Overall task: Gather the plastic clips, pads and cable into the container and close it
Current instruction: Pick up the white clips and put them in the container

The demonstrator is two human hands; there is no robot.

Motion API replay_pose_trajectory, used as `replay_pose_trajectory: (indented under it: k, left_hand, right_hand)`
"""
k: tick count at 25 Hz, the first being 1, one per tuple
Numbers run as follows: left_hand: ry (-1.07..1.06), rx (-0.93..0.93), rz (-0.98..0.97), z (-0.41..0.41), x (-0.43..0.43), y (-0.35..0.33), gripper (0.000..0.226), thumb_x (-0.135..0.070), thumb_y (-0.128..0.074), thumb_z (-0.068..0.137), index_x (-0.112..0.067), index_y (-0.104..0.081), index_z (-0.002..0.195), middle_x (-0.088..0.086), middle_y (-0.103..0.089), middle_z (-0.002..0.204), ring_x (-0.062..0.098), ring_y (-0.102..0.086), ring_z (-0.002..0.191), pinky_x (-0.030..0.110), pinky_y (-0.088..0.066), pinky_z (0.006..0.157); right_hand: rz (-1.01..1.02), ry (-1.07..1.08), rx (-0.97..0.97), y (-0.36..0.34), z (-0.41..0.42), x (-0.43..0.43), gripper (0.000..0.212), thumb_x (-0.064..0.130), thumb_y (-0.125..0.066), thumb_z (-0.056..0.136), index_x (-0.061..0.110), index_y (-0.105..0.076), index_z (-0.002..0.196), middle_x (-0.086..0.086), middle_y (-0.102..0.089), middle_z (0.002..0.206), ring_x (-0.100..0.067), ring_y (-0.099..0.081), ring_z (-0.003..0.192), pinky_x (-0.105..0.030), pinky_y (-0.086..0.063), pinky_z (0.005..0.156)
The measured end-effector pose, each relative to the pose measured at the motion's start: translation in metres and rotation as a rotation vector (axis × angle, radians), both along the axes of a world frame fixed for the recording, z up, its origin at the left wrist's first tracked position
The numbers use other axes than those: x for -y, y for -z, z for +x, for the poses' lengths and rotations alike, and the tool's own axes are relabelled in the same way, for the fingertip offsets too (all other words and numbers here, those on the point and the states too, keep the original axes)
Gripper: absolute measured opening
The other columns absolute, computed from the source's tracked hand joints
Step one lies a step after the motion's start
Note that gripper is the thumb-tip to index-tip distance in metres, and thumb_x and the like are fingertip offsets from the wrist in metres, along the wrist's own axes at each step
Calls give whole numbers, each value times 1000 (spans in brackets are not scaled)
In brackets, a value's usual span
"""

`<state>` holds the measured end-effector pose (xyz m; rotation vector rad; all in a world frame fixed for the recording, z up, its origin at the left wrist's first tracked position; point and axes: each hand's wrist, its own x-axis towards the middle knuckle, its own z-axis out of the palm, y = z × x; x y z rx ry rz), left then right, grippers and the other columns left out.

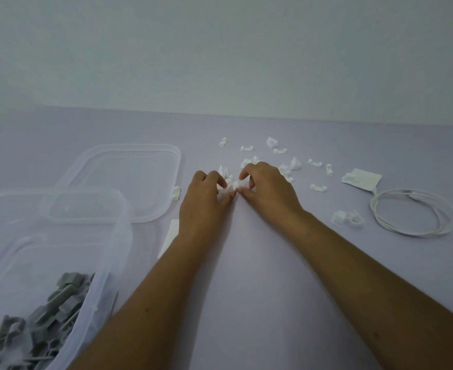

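Note:
Several small white plastic clips [318,187] lie scattered over the pale purple table [246,276], mostly at the middle right. My left hand [205,198] and my right hand [266,186] meet at the table's middle, fingers curled around a small bunch of white clips [237,185]. A coiled white cable [412,216] lies at the right, beside a white pad packet [361,178]. The clear container [121,236] stands open at the lower left with several grey clips [49,316] inside. Its clear lid [124,182] lies flat behind it.
A white paper strip [170,236] lies by my left wrist. One white clip [176,193] rests against the lid's right edge. A pale wall rises behind the table's far edge. Two clear clips [347,217] sit left of the cable.

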<state>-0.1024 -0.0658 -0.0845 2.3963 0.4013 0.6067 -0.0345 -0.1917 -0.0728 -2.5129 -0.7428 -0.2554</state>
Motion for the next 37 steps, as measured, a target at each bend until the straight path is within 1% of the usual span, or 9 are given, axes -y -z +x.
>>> replay_pose_trajectory:
  k: [5, 8, 12, 17, 19, 24, 27, 33, 37]
  left_hand:
    - [-18, -34, 78, 5, -2, 3, 21, -34, -58, 90, -16, -58, 101, -2, -47, 109, 16, -54, 89, 28, -41, 65]
    - [0, 30, -127, 11, -9, 3, 24, -37, -64, 88, -14, -62, 97, -2, -46, 108, 12, -51, 86, 17, -39, 70]
    - [76, 145, -1256, 20, -3, -25, 30, -39, -55, 94, -13, -53, 80, -2, -55, 66, 9, -52, 52, 16, -42, 50]
    - [28, 279, -1941, 29, -6, -35, 33, -35, -45, 95, -16, -43, 68, 1, -53, 74, 15, -48, 59, 13, -31, 34]
    - [-84, 248, -1744, 37, -10, -33, 34, -36, -45, 95, -18, -42, 67, -3, -45, 65, 13, -42, 54, 14, -22, 33]
    - [-269, -84, -218, 55, -16, -21, 41, -53, -46, 90, -15, -62, 92, -2, -57, 86, 25, -57, 85, 28, -36, 69]
    - [-272, -197, 19, 60, -11, -17, 55, -66, -50, 83, -15, -59, 105, 4, -64, 97, 26, -63, 94, 32, -41, 69]
    - [-250, -336, 366, 70, -9, -9, 47, -52, -39, 96, -12, -57, 112, 9, -65, 105, 28, -62, 99, 33, -35, 68]
    - [-228, -327, 353, 72, -7, -12, 41, -42, -36, 99, -9, -59, 110, 10, -65, 107, 29, -62, 100, 32, -34, 70]
  right_hand:
    - [35, -19, -5, 5, 8, 4, 17, 29, -61, 89, 14, -63, 97, 1, -54, 99, -12, -53, 88, -27, -46, 73]
    - [502, 43, -286, -2, 17, 13, 16, 25, -71, 84, 12, -68, 90, 3, -62, 88, -6, -55, 72, -8, -43, 65]
    - [1506, 15, -1026, -26, 28, 30, 6, 10, -64, 88, 4, -63, 90, -12, -71, 92, -17, -68, 73, -17, -53, 56]
    - [1480, 121, -969, -44, 52, 40, 17, 26, -66, 87, 12, -57, 86, -6, -63, 73, -15, -54, 55, -16, -38, 40]
    - [1073, 205, -737, -45, 61, 35, 17, 29, -68, 86, 15, -60, 81, 0, -51, 65, -12, -44, 49, -15, -28, 37]
    - [78, 96, -128, -26, 67, -1, 20, 45, -71, 78, 27, -64, 85, 4, -61, 76, -14, -57, 77, -25, -39, 64]
    - [-149, 150, -27, -21, 69, -14, 27, 44, -66, 83, 22, -66, 99, -3, -62, 100, -22, -59, 96, -27, -37, 71]
    - [-147, 142, -18, -12, 72, -19, 25, 36, -67, 84, 13, -65, 94, -3, -62, 99, -21, -60, 91, -28, -40, 68]
    - [519, 171, -366, -22, 73, 0, 25, 29, -74, 81, 5, -69, 79, 7, -54, 59, -9, -44, 53, -20, -36, 50]
